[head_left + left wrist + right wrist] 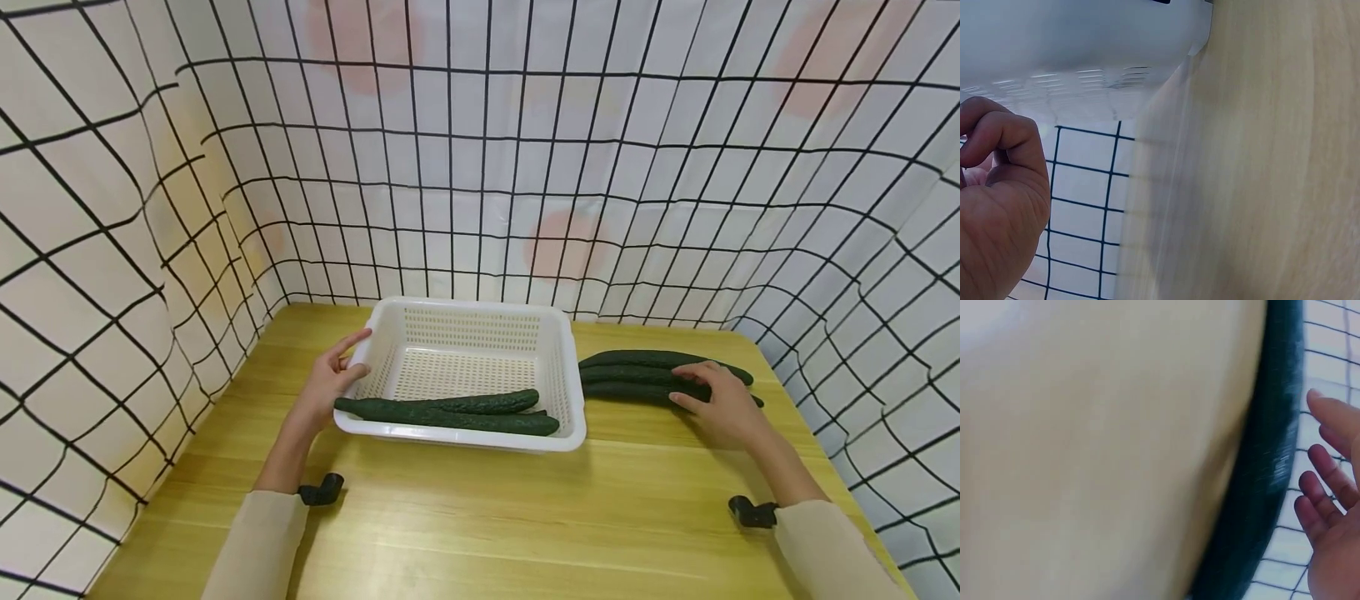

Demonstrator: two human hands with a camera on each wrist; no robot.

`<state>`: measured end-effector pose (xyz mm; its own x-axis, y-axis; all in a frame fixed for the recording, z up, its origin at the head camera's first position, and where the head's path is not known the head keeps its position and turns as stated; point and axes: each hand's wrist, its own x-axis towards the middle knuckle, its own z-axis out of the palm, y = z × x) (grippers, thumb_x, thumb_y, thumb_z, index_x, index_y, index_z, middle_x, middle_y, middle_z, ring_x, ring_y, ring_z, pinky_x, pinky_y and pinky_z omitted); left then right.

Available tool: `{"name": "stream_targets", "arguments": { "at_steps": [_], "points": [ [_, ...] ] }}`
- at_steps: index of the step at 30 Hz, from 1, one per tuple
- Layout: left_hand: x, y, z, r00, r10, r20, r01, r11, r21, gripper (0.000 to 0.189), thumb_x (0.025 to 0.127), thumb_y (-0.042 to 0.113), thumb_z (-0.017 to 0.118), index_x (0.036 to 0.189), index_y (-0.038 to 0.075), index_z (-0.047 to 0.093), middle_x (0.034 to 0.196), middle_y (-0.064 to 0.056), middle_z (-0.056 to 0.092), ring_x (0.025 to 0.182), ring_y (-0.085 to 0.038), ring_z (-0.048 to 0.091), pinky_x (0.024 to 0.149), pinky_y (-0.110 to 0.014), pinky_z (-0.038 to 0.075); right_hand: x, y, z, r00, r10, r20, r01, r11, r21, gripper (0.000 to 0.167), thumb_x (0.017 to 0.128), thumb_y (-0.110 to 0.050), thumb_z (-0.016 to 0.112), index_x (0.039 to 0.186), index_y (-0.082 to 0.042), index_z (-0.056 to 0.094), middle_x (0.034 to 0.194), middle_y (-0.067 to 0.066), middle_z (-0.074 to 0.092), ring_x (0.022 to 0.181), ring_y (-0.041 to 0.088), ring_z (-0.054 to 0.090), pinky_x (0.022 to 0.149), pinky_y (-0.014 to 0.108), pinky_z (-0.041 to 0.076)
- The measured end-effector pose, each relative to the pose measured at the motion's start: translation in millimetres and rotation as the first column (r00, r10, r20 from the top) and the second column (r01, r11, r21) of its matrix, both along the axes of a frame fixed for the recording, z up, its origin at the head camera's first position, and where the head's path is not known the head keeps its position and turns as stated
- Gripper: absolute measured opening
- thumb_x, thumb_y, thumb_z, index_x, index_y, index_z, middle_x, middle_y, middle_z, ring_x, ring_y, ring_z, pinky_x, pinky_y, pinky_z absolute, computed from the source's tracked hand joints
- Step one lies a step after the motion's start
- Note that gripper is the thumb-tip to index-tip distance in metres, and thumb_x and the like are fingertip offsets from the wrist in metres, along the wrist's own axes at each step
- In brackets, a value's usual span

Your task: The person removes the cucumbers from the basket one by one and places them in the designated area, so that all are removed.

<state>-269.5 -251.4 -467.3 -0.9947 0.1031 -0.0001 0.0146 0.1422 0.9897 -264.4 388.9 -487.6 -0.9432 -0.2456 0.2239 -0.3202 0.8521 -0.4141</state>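
Note:
A white plastic basket (480, 305) with slotted walls stands near the middle of the wooden table. Dark green cucumbers (450, 417) lie along its near side, one with its tip over the left corner. My left hand (330, 383) grips the basket's left rim, thumb on top; in the left wrist view its curled fingers (1007, 134) are beside the basket wall. To the right of the basket, three long cucumbers (630, 375) lie side by side on the table. Over their right half is my right hand (723, 404), its fingers spread and slightly bent above them without gripping.
The light wooden table (480, 517) reaches toward me in front of the basket. Black wire grid panels (487, 167) backed with white sheeting enclose it at the back and both sides. Small black wrist cameras (322, 490) sit at both sleeve cuffs.

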Motion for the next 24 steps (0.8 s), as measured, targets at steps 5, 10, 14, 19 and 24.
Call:
{"name": "stream_targets", "arguments": {
  "at_steps": [5,10,14,19,24],
  "points": [
    [-0.1,-0.6,0.1,1.0,0.002,-0.002,-0.002,1.0,-0.005,0.066,0.101,0.008,0.058,0.161,0.023,0.037,0.137,-0.034,0.058,0.119,-0.032,0.06,0.081,-0.037,0.061,-8.8,-19,23.7,0.999,-0.005,0.044,0.009,0.996,-0.085,0.055,0.1,-0.041,0.066,0.143,-0.007,0.057,0.136,0.021,0.056,0.124,0.047,0.052,0.099,0.067,0.042],
    [-0.1,-0.3,-1.2,1.0,0.004,-0.007,-0.004,1.0,-0.02,0.065,0.101,0.009,0.059,0.161,0.024,0.038,0.132,-0.034,0.059,0.116,-0.031,0.061,0.081,-0.037,0.061,-12.8,-47,47.8,0.999,-0.002,0.042,0.007,0.992,-0.129,0.056,0.1,-0.044,0.066,0.144,-0.011,0.057,0.139,0.02,0.056,0.126,0.046,0.051,0.099,0.067,0.042],
    [-0.7,-0.8,-1.8,1.0,0.005,-0.008,-0.005,1.0,-0.026,0.065,0.101,0.01,0.059,0.161,0.024,0.038,0.136,-0.033,0.059,0.118,-0.032,0.06,0.082,-0.038,0.06,-17.9,-70,60.9,0.999,0.047,-0.022,-0.05,0.986,-0.159,0.051,0.099,-0.037,0.069,0.141,-0.011,0.059,0.135,0.017,0.058,0.119,0.039,0.054,0.1,0.062,0.044],
    [-1.0,-0.9,-1.9,1.0,0.0,-0.007,0.0,1.0,-0.013,0.065,0.101,0.009,0.059,0.161,0.023,0.038,0.144,-0.031,0.056,0.122,-0.036,0.059,0.083,-0.039,0.061,-22.0,-99,73.9,0.991,0.118,-0.067,-0.129,0.973,-0.191,0.048,0.098,-0.032,0.072,0.14,-0.009,0.06,0.135,0.013,0.06,0.117,0.032,0.055,0.103,0.056,0.045],
    [-0.2,-0.7,-0.6,1.0,0.002,-0.008,-0.002,1.0,-0.016,0.064,0.102,0.012,0.06,0.161,0.023,0.038,0.14,-0.029,0.054,0.121,-0.037,0.057,0.083,-0.04,0.061,-22.9,-130,87.1,0.986,0.163,-0.041,-0.168,0.956,-0.239,0.05,0.097,-0.033,0.073,0.14,-0.009,0.06,0.136,0.012,0.061,0.121,0.033,0.057,0.106,0.055,0.045]
  ]
}}
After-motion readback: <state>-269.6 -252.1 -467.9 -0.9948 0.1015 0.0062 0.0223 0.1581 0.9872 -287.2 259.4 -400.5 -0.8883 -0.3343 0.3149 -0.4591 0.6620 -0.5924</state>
